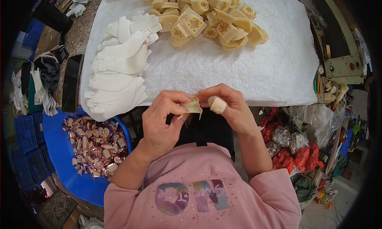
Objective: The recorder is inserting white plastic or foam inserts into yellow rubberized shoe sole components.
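My left hand [163,119] pinches a small cream-coloured curved piece [193,106] between thumb and fingers, just in front of the table's near edge. My right hand [232,109] meets it from the other side, its fingertips closed at the piece's edge. A beige wrapping covers my right thumb. Fingers partly hide the piece, so its full shape does not show. Beyond my hands, cream moulded parts with hollowed ends [191,24] lie heaped on the table. To the left, flat white cut-out pieces [119,65] overlap in a long row.
A white woven sheet [238,75] covers the table. On the left stands a blue tub [59,157] holding many shiny pinkish and beige pieces [97,145]. A dark phone [72,83] lies beside the sheet. Red and clear plastic bags [298,153] crowd the lower right.
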### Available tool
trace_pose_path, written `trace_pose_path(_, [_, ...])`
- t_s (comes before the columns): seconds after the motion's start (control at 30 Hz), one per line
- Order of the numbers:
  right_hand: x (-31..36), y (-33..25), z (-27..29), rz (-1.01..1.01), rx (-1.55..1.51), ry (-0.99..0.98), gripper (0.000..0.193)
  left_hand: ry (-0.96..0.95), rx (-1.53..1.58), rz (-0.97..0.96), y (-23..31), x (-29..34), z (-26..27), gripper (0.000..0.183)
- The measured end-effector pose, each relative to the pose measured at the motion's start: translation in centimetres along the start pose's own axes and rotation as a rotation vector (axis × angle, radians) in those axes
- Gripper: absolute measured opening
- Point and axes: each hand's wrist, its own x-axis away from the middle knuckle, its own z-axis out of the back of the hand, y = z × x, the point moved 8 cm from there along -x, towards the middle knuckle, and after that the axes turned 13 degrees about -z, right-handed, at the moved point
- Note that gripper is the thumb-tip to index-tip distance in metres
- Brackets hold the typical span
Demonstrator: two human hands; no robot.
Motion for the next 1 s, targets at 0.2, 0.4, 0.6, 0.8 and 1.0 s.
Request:
trace_pose_path(0.2, [-0.8, 0.3, -0.8, 0.005, -0.137, -0.217, 0.036, -0.058, 0.074, -0.104, 1.3, -0.6, -0.9, 0.024])
trace_pose_path(0.4, [-1.5, 0.0, -1.1, 0.027, 0.059, -0.147, 0.036, -0.112, -0.107, -0.143, 1.3, -0.6, -0.9, 0.022])
trace_pose_path(0.6, [-1.3, 0.6, -0.7, 0.124, -0.043, -0.05, 0.036, 0.099, 0.176, 0.076, -0.4, -0.1, -0.4, 0.012])
trace_pose_path(0.8, [0.4, -2.4, -1.2, 0.575, 0.48, 0.111, 0.024, 0.319, 0.501, 0.405, -2.3, 1.1, -0.3, 0.014])
trace_pose_path(1.0, [0.8, -3.3, -1.8, 0.666, 0.573, 0.286, 0.014, 0.279, 0.462, 0.379, -2.5, 1.0, -0.9, 0.013])
